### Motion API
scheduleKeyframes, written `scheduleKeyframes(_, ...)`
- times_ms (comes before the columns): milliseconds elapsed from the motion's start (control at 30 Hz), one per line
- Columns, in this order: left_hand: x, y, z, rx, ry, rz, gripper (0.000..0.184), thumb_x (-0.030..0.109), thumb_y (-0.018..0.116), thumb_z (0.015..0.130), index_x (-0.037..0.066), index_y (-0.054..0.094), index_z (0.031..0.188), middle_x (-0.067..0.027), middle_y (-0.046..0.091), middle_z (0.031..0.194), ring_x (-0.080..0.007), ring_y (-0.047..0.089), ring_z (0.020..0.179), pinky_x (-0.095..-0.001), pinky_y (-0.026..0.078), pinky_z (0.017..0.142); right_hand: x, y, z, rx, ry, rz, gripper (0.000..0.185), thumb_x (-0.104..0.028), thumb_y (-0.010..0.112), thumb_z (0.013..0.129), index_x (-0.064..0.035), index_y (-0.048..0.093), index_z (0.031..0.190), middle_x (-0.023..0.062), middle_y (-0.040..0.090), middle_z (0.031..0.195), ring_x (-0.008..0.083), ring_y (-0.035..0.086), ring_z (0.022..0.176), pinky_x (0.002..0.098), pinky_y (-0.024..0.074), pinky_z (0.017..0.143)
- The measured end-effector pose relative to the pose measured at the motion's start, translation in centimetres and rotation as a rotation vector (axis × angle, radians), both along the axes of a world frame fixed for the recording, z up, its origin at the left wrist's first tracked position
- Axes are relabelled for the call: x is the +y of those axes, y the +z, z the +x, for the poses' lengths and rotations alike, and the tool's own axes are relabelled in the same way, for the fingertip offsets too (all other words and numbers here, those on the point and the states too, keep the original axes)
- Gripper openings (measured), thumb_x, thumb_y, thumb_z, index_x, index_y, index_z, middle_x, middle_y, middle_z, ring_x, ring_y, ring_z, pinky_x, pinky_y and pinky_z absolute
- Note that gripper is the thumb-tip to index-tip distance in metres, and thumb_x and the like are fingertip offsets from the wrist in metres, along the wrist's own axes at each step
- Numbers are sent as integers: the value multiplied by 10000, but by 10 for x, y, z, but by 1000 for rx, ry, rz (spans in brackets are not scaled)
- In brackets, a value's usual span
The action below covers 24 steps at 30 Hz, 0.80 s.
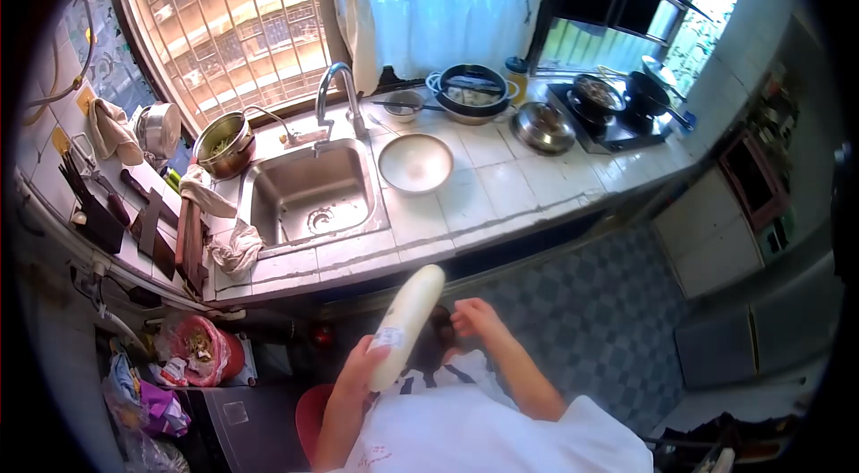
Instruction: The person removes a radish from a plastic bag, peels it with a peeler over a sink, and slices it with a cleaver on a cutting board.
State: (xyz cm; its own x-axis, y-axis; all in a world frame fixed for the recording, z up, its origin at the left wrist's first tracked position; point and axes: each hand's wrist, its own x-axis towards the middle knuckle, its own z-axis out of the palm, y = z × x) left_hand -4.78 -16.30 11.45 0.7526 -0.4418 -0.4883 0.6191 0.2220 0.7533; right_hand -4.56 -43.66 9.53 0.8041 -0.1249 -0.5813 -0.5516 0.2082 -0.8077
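Note:
My left hand is wrapped around the lower end of a long white radish, which slants up and to the right in front of my body. A pale printed label is stuck on its side. To the right of the radish and apart from it, my right hand hangs in the air with its fingers curled in, and nothing shows in it. Beyond both hands runs the white tiled counter, with a steel sink and a wide pale bowl beside it.
Pots and a metal lid stand near the gas stove. Left of the sink are a steel pot with greens, cloths, a knife block and cutting boards. A pink-lined bin sits lower left.

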Motion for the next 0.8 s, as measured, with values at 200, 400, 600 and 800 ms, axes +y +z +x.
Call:
scheduleKeyframes(200, -5, 44, 46, -25, 287, 138, 435, 237, 627, 799, -13, 439, 1101, -165, 591, 929, -227, 641, 705, -324, 555, 542, -35, -31, 134, -4, 32, 189, 245, -255, 562, 878, -51, 547, 1013, 69, 639, 871, 140, 596, 700, 278, 507, 601)
scheduleKeyframes(400, -27, 26, 100, 71, 565, 236, 357, 178, 607, 825, 1, 440, 1085, -179, 592, 923, -266, 649, 694, -348, 555, 516, -34, -36, 249, 25, 243, 228, 238, -219, 573, 866, -37, 543, 1017, 84, 625, 833, 144, 583, 681, 268, 481, 559)
scheduleKeyframes(600, -29, 27, 116, 133, 765, 258, 357, 210, 599, 844, -2, 470, 1101, -162, 604, 935, -245, 652, 710, -317, 552, 565, 4, -37, 304, 62, 519, 215, 223, -202, 569, 864, -28, 561, 1003, 78, 622, 823, 125, 567, 659, 236, 449, 536)
scheduleKeyframes(800, -3, 48, 114, 207, 945, 287, 375, 225, 611, 834, 2, 468, 1099, -159, 604, 919, -246, 650, 690, -322, 547, 525, 69, -15, 333, -12, 683, 237, 208, -192, 561, 860, -30, 580, 988, 70, 626, 819, 118, 573, 679, 218, 454, 556)
